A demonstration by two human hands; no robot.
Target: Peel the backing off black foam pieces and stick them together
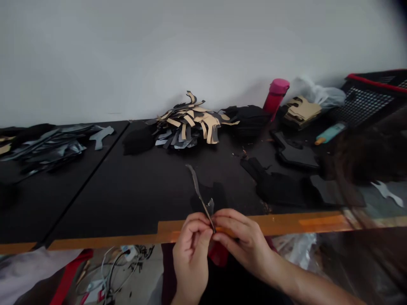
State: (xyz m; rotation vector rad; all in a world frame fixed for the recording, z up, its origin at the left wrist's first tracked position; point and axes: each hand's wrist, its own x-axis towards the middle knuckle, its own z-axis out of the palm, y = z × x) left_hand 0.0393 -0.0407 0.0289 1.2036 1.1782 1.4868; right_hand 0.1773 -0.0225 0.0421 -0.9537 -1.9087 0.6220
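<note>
My left hand (190,248) and my right hand (243,241) meet at the table's front edge, fingers pinched together on a thin grey strip (199,190) that stands up edge-on from between them. A black cut piece (212,195) lies on the table just behind the strip. A small red thing (218,255) shows under my right hand; I cannot make out what it is. A pile of tan and grey cut strips (190,125) lies at the back middle of the black table (133,190).
Grey cut pieces (51,144) are heaped at the left. Black foam pieces (280,184) lie right of centre. A pink bottle (275,96), tan pieces (302,111), a plastic bag (318,95), a teal marker (329,133) and a black mesh basket (372,99) stand back right. Cables (117,267) lie on the floor.
</note>
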